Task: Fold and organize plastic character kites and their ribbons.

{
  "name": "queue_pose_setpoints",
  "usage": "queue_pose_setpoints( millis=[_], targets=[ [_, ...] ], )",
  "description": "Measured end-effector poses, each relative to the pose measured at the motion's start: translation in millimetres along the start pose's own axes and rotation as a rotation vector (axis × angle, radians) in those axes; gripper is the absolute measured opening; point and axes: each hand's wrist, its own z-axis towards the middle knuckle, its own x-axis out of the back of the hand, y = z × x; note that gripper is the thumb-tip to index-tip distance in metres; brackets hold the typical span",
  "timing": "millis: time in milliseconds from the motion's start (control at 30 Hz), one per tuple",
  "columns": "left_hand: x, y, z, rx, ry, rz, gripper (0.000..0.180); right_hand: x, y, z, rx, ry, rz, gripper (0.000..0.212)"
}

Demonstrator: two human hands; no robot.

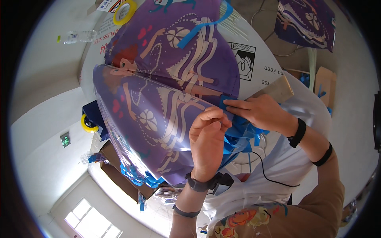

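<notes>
A purple printed sheet (210,47), showing a figure in a ruffled dress, is spread over a white board. Its nearer part (154,119) is folded or lifted up and catches the light. My left hand (208,141) is in front of that part, fingers curled toward the thumb; what they hold, if anything, is hidden. With index and middle fingers stretched out, my right hand (264,113) presses on a small blue strip (225,100) at the sheet's right edge. Crumpled blue ribbons (238,137) bunch up beneath my hands. Another blue ribbon (206,27) lies across the sheet farther off.
The white printed board (265,59) carries a yellow tape roll (125,12) and thin pale sticks (234,22). A plastic bottle (77,37) lies at the far left. Another purple sheet (305,23) hangs at the upper right. A cardboard box (119,174) stands lower left. A black cable (266,172) crosses my lap.
</notes>
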Motion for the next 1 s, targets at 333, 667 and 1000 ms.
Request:
queue_pose_setpoints(
  millis=[333,667,1000],
  targets=[
    [-14.6,8.6,-0.9,-0.220,0.169,0.698,0.020,0.7,-0.9,0.8,0.001,0.018,0.021,0.048],
    [-14.1,3.4,5.1,-0.631,-0.102,1.525,0.021,-0.9,-1.2,1.0,-0.029,0.055,0.068,0.030],
    [-48.1,-3.5,11.0,-0.345,-0.363,1.773,0.014,-9.4,4.6,-2.2,-0.011,0.096,0.252,0.010]
  ],
)
